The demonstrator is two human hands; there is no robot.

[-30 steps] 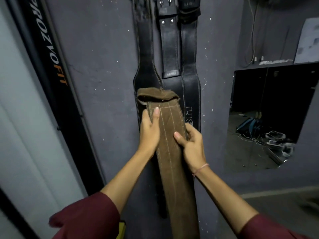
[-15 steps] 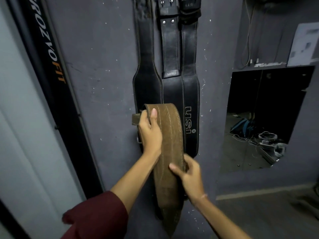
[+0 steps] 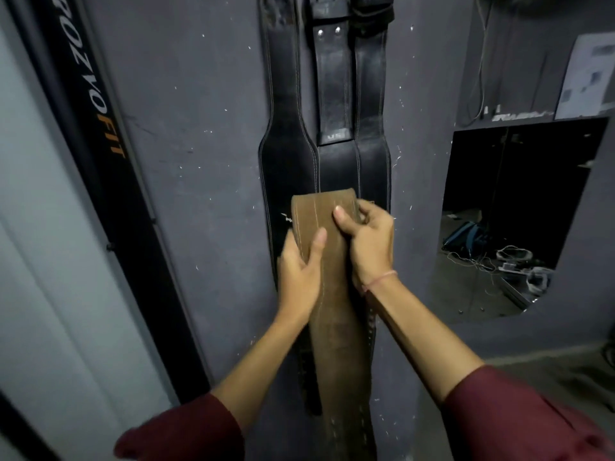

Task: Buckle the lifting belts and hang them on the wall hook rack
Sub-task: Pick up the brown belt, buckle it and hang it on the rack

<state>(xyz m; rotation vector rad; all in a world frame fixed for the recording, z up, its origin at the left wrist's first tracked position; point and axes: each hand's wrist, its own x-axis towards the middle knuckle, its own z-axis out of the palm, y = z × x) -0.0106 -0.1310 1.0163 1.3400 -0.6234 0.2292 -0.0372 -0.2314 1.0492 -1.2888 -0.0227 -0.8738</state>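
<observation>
Upward went the right hand [image 3: 369,247] to the folded top of the belt [image 3: 316,214] — pinching it there — while the left hand [image 3: 299,271], just below, gripped its left edge; black belts [image 3: 289,144] hung behind.

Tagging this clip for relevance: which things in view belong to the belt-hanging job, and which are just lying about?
Belong to the job: brown belt, gripped by left hand and right hand; black belts already hanging on the wall.

Just lying about: black upright with orange lettering; blue bag and loose cables at right; paper sheet on the wall.
</observation>
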